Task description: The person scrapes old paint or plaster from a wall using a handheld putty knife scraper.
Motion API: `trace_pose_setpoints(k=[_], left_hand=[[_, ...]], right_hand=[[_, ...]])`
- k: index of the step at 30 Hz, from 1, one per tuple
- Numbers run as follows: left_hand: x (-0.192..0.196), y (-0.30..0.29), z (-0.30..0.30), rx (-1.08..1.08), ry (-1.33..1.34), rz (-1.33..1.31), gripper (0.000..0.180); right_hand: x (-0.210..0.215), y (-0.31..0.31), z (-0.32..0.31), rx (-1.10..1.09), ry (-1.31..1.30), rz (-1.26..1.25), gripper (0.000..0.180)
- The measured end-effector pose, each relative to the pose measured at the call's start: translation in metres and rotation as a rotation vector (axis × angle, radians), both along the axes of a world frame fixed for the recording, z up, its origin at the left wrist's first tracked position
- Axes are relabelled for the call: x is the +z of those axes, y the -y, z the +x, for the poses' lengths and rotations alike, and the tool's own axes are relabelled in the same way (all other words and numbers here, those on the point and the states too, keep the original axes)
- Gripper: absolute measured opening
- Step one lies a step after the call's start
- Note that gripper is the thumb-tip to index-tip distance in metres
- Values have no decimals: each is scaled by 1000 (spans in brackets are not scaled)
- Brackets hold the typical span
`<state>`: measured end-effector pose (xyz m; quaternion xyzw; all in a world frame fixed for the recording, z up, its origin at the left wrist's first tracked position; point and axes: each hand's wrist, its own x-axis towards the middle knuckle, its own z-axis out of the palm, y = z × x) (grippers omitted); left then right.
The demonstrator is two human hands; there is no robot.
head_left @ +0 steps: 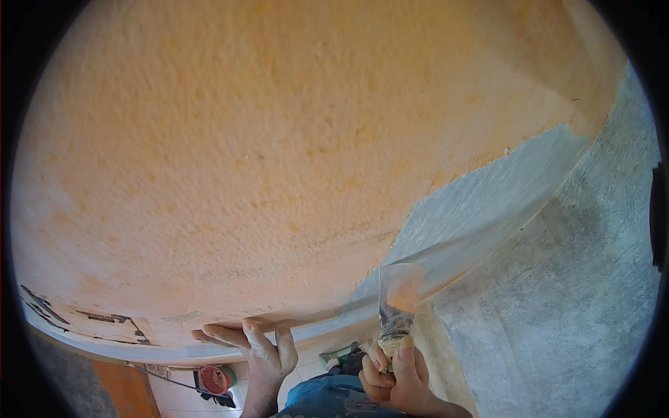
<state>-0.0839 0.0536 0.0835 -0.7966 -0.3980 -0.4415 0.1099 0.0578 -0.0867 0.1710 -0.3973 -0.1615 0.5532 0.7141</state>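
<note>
A rough orange-painted wall (265,153) fills most of the view. Its right part is scraped to bare grey plaster (488,202). My right hand (394,380) grips the handle of a wide putty knife (398,292), whose blade points up and rests against the wall at the boundary between orange paint and grey plaster. My left hand (258,345) lies flat with fingers spread on the lower edge of the wall, a little left of the knife, and holds nothing.
A grey plastered wall (571,299) meets the orange one at a corner on the right. Below, a tiled floor (181,400) carries a red round object (214,380) and a small green tool (338,355). Blue cloth on my leg (327,397) shows at the bottom.
</note>
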Motion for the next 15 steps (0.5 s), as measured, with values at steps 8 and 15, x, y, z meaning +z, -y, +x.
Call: trace_pose_setpoints(k=[8, 15], left_hand=[[4, 2, 0, 22, -4, 7, 73], [7, -1, 4, 33, -8, -3, 72]], right_hand=[[2, -4, 8, 94, 30, 78, 39], [2, 1, 9, 140, 87, 45, 50]])
